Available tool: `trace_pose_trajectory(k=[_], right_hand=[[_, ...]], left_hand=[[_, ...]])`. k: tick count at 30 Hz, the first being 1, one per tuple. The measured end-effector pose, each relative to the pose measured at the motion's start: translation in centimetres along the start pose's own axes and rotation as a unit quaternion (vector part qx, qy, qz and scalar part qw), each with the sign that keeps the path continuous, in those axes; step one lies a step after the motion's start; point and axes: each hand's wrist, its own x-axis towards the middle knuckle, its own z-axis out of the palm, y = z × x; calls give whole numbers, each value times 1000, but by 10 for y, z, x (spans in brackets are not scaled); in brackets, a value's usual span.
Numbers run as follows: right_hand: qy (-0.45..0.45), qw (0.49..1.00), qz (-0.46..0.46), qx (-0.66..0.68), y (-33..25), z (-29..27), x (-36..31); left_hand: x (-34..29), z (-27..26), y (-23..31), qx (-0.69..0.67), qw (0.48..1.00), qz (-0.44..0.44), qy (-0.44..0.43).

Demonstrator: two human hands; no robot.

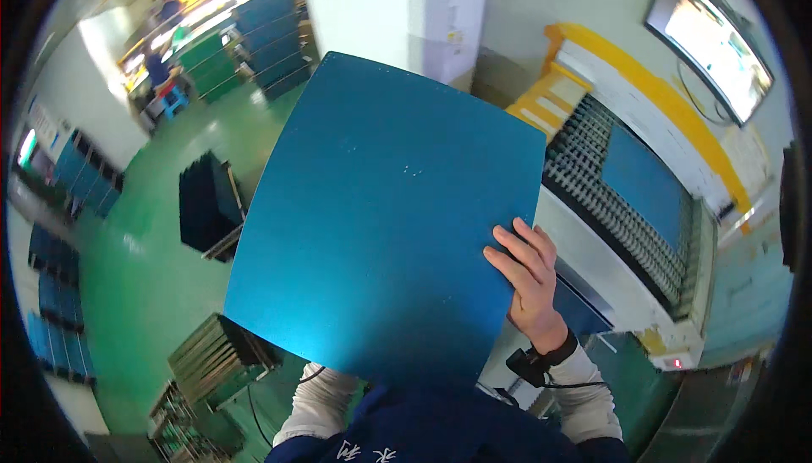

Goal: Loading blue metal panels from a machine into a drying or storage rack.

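A large flat blue panel (385,209) is held up in front of my body and fills the middle of the view. It is tilted, and a few small pale specks show on its face. My right hand (531,281) grips the panel's right edge, with its fingers lying over the face; the thumb is hidden. A dark band with a small black device (533,367) is around my right wrist. My left forearm (320,399), in a white sleeve, goes under the panel's lower left edge. The panel hides my left hand.
At right a roller conveyor (588,154) carries another blue panel (647,188). A monitor (710,40) hangs above it. On the green floor at left stand a rack of dark panels (207,205) and a slatted rack (211,357). People work far back at left.
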Motion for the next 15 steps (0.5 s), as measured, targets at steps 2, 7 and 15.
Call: trace_pose_trajectory(k=[2,7,15], right_hand=[[12,999,24,-20,5,-10,-10],[35,992,89,-80,10,-45,-41],[60,969,175,-161,7,-86,-81]], left_hand=[[10,5,-2,2,1000,-11,-15],[36,25,-12,4,997,-54,-63],[71,58,-28,18,985,-105,-136]])
